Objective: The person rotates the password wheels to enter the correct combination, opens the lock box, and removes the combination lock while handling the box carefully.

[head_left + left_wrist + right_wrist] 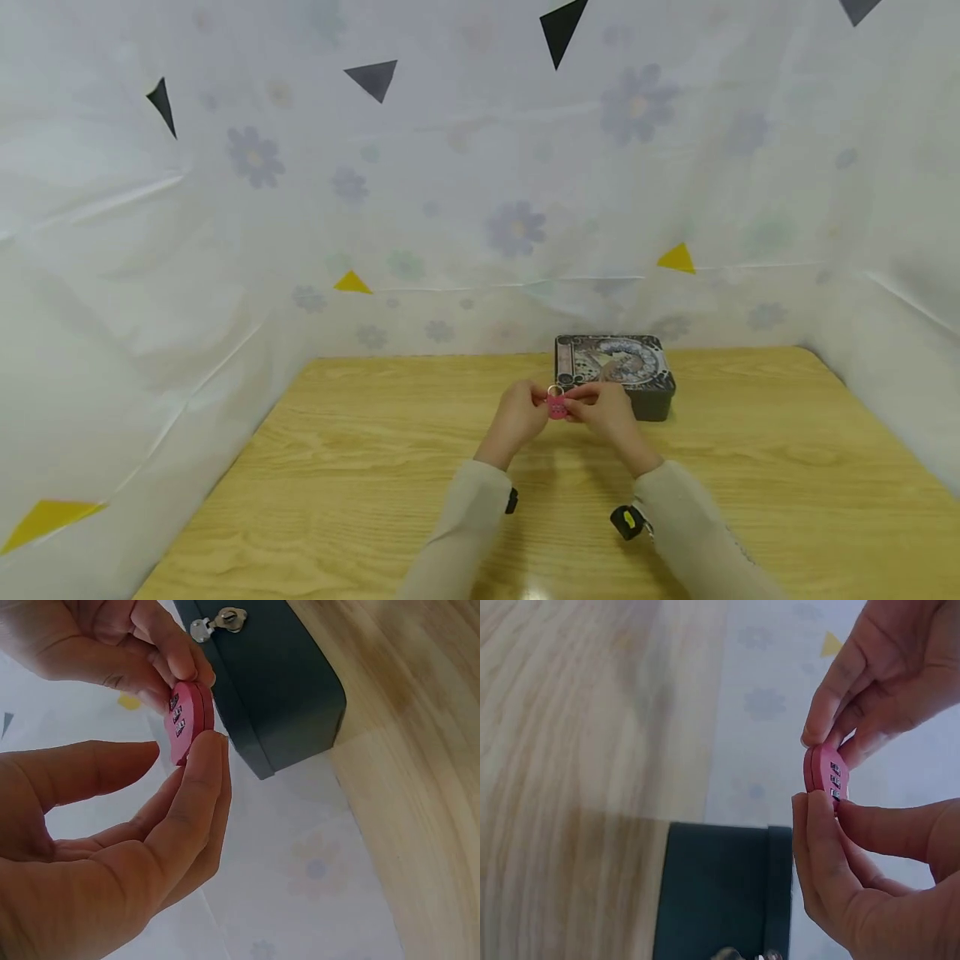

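Observation:
A small pink combination padlock (557,407) with a silver shackle is held up between both hands, close in front of a dark tin box (651,404). The left hand (519,418) has its fingertips on one side of the padlock; in the left wrist view its thumb (112,769) lies near the dial face. From the other side, the right hand (613,414) pinches the padlock between thumb and fingers. Number dials (835,780) show along the padlock's face. A metal clasp (225,620) hangs on the front of the tin.
The tin has an ornate printed lid and stands toward the back of the wooden table (390,450). Behind the table hangs a flower-patterned white sheet (450,167) with black, grey and yellow triangles. Dark wrist devices (627,522) sit below both sleeves.

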A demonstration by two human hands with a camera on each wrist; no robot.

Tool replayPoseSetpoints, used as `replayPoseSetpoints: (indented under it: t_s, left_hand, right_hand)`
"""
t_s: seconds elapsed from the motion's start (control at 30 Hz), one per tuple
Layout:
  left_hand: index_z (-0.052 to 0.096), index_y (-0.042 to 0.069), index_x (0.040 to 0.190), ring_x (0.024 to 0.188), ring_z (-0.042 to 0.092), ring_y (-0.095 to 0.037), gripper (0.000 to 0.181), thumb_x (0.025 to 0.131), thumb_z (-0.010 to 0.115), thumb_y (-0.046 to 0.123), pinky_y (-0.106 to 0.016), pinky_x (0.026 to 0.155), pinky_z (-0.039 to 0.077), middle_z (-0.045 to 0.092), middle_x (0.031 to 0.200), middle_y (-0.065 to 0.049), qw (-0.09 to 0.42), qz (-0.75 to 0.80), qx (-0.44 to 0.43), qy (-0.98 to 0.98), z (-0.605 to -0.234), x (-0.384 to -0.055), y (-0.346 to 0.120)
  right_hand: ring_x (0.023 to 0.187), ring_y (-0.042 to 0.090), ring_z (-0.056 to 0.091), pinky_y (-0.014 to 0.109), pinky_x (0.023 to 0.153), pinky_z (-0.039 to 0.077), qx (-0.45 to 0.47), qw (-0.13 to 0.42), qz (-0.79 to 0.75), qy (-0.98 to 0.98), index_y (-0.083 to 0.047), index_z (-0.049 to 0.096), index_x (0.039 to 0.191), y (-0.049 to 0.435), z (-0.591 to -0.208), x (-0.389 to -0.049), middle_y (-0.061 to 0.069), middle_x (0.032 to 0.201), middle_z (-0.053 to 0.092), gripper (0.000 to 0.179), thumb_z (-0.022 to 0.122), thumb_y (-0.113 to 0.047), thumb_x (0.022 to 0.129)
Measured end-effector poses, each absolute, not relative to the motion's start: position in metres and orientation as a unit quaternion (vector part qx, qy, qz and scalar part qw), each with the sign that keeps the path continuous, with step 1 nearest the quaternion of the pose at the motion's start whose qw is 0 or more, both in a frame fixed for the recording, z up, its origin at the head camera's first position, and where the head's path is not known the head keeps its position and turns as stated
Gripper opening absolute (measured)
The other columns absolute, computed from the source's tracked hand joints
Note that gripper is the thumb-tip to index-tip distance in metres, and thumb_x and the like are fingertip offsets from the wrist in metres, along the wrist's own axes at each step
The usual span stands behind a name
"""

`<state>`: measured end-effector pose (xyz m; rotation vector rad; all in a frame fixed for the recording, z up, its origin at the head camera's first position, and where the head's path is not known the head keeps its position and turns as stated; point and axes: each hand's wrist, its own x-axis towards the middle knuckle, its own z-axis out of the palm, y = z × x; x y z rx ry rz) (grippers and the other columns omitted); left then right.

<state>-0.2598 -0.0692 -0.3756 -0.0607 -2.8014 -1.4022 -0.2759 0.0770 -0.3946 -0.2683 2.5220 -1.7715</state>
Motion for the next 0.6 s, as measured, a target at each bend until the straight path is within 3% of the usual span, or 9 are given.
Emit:
replayPoseSetpoints:
  t_s: [0.23,0.4,0.6]
  left_hand:
    - [0.064,-0.01,0.092,0.069,0.051,-0.018,0.011,0.085,0.058,-0.005,-0.023,0.055,0.044,0.06,0.084,-0.013,-0.031,-0.424,0.011,-0.905,-0.387,-0.262,-0.083]
    - [0.063,-0.009,0.078,0.063,0.046,-0.018,0.009,0.083,0.066,-0.002,-0.025,0.053,0.039,0.053,0.072,-0.008,-0.045,-0.41,0.014,-0.911,-0.397,-0.266,-0.091]
    - [0.057,-0.003,0.072,0.064,0.046,-0.019,0.016,0.083,0.067,0.0,-0.027,0.055,0.04,0.051,0.07,-0.007,-0.066,-0.383,0.011,-0.921,-0.407,-0.269,-0.095]
  right_hand:
    - [0.064,0.023,0.069,0.036,0.064,0.058,-0.063,0.022,-0.57,0.819,0.016,0.067,0.092,0.051,-0.408,-0.277,0.025,0.081,0.068,0.012,0.064,0.006,0.088]
    - [0.067,0.019,0.064,0.022,0.058,0.051,-0.072,0.015,-0.525,0.848,0.014,0.069,0.087,0.041,-0.418,-0.276,0.019,0.076,0.068,0.012,0.061,0.006,0.087]
    - [0.067,0.014,0.057,0.018,0.058,0.046,-0.082,0.047,-0.51,0.855,0.016,0.068,0.087,0.035,-0.426,-0.278,0.018,0.078,0.067,0.015,0.055,0.009,0.082]
